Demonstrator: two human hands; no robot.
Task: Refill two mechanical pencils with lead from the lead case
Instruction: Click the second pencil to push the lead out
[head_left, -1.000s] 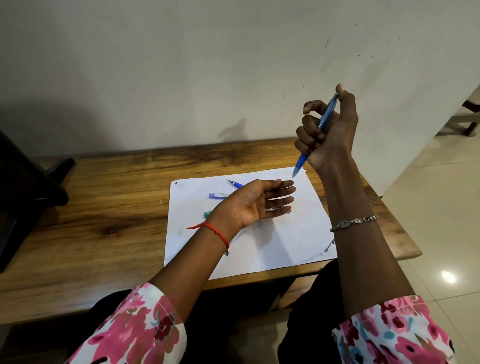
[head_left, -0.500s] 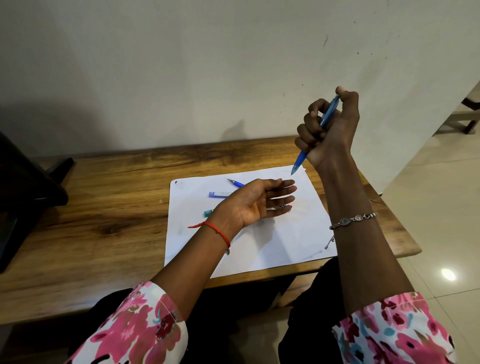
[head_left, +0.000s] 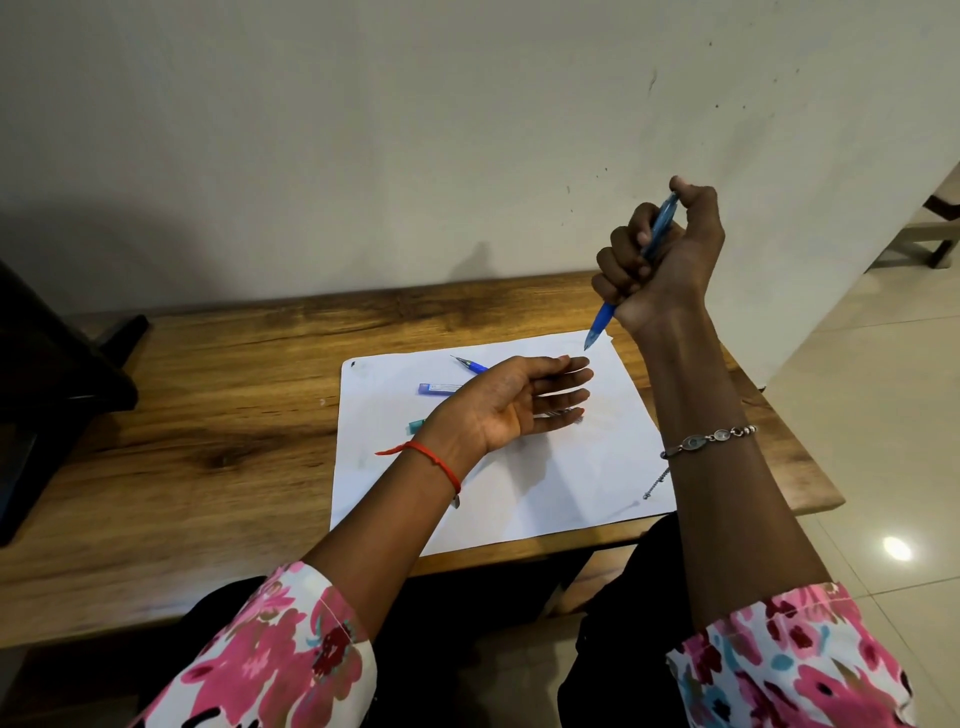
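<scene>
My right hand (head_left: 662, 260) grips a blue mechanical pencil (head_left: 602, 319) in a fist, raised above the table, tip pointing down-left and thumb on its top end. My left hand (head_left: 514, 408) hovers palm-up with straight fingers over the white paper (head_left: 571, 478), just below the pencil tip. A second blue pencil (head_left: 470, 364) lies on the paper beyond my left hand, mostly hidden by it. The blue lead case (head_left: 436, 387) lies on the paper left of that hand. A small teal piece (head_left: 414, 426) lies near my left wrist.
The paper lies on a wooden table (head_left: 208, 415) against a pale wall. A black object (head_left: 57, 395) stands at the table's left end. Tiled floor and furniture legs show on the right.
My right hand with the pencil has sunk slightly, bringing the tip closer to my left fingertips. The left hand has stayed in place.
</scene>
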